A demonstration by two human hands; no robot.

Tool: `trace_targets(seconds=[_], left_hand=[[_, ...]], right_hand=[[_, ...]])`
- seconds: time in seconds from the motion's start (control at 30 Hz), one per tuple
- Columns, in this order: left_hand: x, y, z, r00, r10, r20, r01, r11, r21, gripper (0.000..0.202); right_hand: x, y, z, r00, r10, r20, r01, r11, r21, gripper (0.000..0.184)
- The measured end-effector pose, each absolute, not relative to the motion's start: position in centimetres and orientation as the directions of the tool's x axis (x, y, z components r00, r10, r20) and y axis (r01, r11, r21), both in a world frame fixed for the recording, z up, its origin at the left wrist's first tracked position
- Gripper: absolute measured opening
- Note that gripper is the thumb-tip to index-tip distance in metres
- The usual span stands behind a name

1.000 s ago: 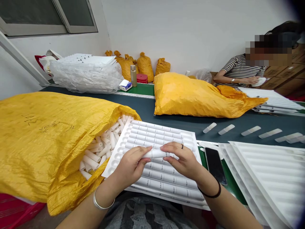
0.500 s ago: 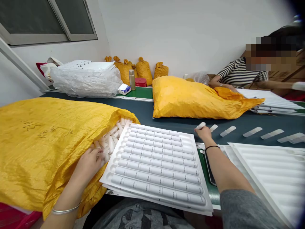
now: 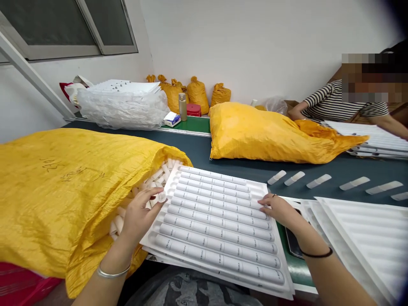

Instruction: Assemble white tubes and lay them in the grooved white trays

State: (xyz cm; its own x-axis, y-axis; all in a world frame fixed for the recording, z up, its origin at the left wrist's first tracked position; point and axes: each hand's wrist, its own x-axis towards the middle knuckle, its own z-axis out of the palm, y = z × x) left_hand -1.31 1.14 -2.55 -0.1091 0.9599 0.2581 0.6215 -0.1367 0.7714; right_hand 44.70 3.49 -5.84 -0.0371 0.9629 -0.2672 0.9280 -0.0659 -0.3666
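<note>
My left hand [image 3: 142, 210] pinches a small whitish plastic tube [image 3: 162, 197] between thumb and fingers, beside the mouth of a big yellow woven sack [image 3: 95, 170]. More white tubes [image 3: 119, 223] spill from that opening. In front of me lies a white moulded tray [image 3: 287, 282], its grooves filled with rows of white printed cylinders [image 3: 216, 227]. Over its right edge is my right hand [image 3: 280, 210], with fingers apart and fingertips touching the end of a row; I see nothing held there.
Several translucent tubes [image 3: 318, 181] lie spaced along the dark belt [image 3: 197, 148]. White trays [image 3: 366, 229] are stacked at right, beside a dark phone [image 3: 293, 242]. Another yellow sack [image 3: 255, 131] rests across the belt. A co-worker in a striped top [image 3: 334, 100] sits beyond.
My right hand has let go of a tube, now lying on the belt, and come back to the tray's right edge. My left hand has risen from the sack's mouth with a tube.
</note>
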Motion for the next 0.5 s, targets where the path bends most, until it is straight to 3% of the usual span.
trace_targets(seconds=[0.07, 0.13, 0.23, 0.3, 0.37, 0.43, 0.5], left_hand=[[0.4, 0.9, -2.3, -0.165, 0.966, 0.200, 0.330, -0.137, 0.934, 0.037], [2.1, 0.6, -2.1, -0.172, 0.982, 0.080, -0.062, -0.092, 0.994, 0.045], [4.7, 0.0, -1.7, -0.054, 0.994, -0.098, -0.448, 0.064, 0.892, 0.048], [6.2, -0.4, -1.5, 0.045, 0.985, -0.166, -0.527, 0.165, 0.834, 0.042], [7.2, -0.7, -1.5, 0.110, 0.977, -0.184, -0.531, 0.215, 0.820, 0.038], [7.5, -0.7, -1.6, 0.114, 0.983, -0.146, -0.472, 0.183, 0.863, 0.036], [7.2, -0.7, -1.7, 0.083, 0.995, -0.049, -0.283, 0.071, 0.956, 0.032]], right_hand=[[44.2, 2.5, -5.2, -0.080, 0.983, -0.167, 0.942, 0.020, -0.334, 0.017], [43.1, 1.6, -3.8, -0.070, 0.996, -0.057, 0.937, 0.046, -0.346, 0.018], [39.6, 0.1, -1.8, -0.130, 0.991, 0.039, 0.777, 0.126, -0.617, 0.021], [36.2, -0.7, -1.0, -0.250, 0.961, 0.120, 0.530, 0.239, -0.814, 0.024], [33.2, -1.1, -0.7, -0.307, 0.926, 0.219, 0.313, 0.315, -0.896, 0.026], [31.3, -1.2, -0.3, -0.306, 0.894, 0.328, 0.226, 0.403, -0.887, 0.027], [30.7, -1.1, 0.2, -0.306, 0.844, 0.440, 0.279, 0.522, -0.806, 0.029]])
